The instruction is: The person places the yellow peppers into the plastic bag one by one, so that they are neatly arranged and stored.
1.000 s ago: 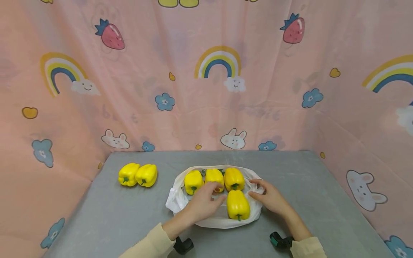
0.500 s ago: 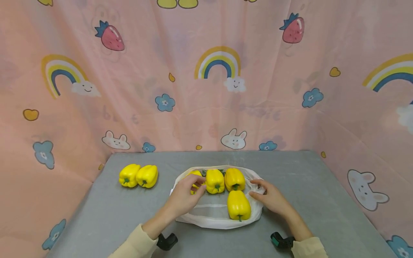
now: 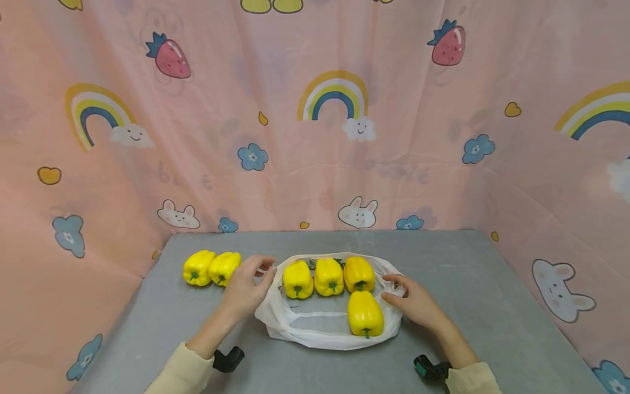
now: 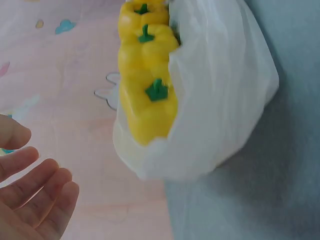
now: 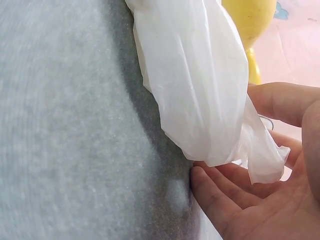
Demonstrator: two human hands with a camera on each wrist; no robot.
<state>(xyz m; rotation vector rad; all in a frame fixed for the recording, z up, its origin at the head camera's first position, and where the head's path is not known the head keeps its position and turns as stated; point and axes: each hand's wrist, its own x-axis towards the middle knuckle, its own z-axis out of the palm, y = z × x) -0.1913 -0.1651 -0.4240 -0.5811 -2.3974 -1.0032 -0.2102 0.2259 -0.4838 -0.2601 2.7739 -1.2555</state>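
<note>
A white plastic bag point(image 3: 325, 340) lies spread open on the table, with yellow bell peppers inside: a row along its back holds a left point(image 3: 297, 280), a middle point(image 3: 328, 278) and a right bell pepper point(image 3: 359, 273), and another bell pepper point(image 3: 365, 314) sits at front right. My right hand point(image 3: 414, 302) holds the bag's right rim; in the right wrist view, white plastic point(image 5: 200, 90) passes between thumb and fingers. Just off the bag's left edge is my left hand point(image 3: 248, 289), empty, fingers loosely bent, partly overlapping one of two loose bell peppers point(image 3: 223, 267) in the head view.
The other loose bell pepper point(image 3: 198, 268) touches its neighbour at the back left of the grey table point(image 3: 147, 339). A pink patterned curtain point(image 3: 315, 180) rises behind the table and along both sides. Black devices point(image 3: 228, 359) sit at both wrists.
My left hand has moved left, from above the bell peppers in the bag out past its left edge, uncovering the left bell pepper. My right hand stays at the right rim.
</note>
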